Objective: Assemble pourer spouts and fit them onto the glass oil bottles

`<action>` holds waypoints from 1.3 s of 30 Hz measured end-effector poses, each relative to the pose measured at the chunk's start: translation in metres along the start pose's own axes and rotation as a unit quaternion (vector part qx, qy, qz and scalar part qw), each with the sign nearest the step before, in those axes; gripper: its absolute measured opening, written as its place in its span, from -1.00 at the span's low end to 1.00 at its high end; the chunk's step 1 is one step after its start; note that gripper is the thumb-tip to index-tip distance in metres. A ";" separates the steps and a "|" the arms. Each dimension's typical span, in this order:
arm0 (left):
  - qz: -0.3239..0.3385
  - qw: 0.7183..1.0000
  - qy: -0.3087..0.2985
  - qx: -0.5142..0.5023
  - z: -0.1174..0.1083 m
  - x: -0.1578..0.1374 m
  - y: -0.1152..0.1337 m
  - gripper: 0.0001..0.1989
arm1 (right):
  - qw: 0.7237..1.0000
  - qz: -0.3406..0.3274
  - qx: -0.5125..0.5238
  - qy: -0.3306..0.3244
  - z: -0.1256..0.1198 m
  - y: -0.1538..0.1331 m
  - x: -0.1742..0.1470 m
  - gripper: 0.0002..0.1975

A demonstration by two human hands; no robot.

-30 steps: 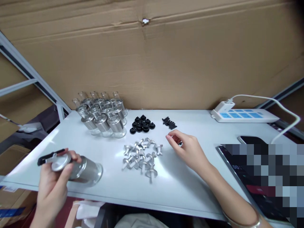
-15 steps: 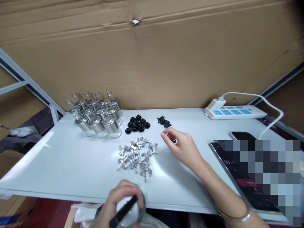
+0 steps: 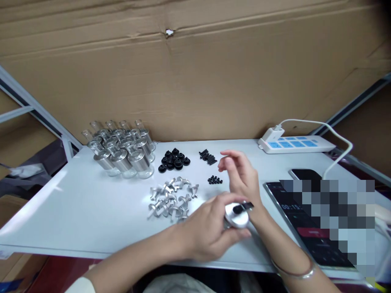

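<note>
My left hand (image 3: 210, 228) is closed around a glass bottle (image 3: 236, 215), seen from above as a round silver top with a black lever sticking out to the right. Most of the bottle's body is hidden. Just behind it, my right hand (image 3: 242, 175) is raised with its fingers loosely curled and apart; I see nothing in it. Near its fingertips lie small black rings (image 3: 215, 180) and a pile of short black strips (image 3: 208, 157). Left of my hands is a heap of silver stemmed caps (image 3: 171, 199), with black ribbed stoppers (image 3: 174, 159) behind it.
Several glass bottles with metal sleeves (image 3: 122, 152) stand at the back left of the white table (image 3: 91, 215). On the right are a tablet-like screen (image 3: 308, 228), a phone (image 3: 305, 174) and a power strip (image 3: 305, 143) with a white cable. Cardboard (image 3: 195, 81) walls the back.
My left hand has brought the bottle from the front edge up and to the right, close to my right wrist. My right hand has shifted right, uncovering the small black rings.
</note>
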State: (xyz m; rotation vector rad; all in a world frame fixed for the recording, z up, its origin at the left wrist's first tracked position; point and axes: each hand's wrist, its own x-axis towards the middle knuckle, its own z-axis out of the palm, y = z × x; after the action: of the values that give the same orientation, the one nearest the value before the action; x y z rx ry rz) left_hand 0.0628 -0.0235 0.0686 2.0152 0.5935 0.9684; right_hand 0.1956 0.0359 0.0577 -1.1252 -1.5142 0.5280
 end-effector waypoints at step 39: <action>0.014 0.993 0.098 -0.062 -0.012 0.016 -0.048 -0.49 | 0.945 -0.219 0.209 -0.119 0.010 -0.001 -0.021 -0.60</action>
State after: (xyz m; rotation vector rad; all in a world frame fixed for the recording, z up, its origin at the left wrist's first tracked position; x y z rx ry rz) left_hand 0.0593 0.0197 0.0403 1.8369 0.5968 1.1990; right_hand 0.1846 0.0203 0.0452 -0.3869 -1.6949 0.6505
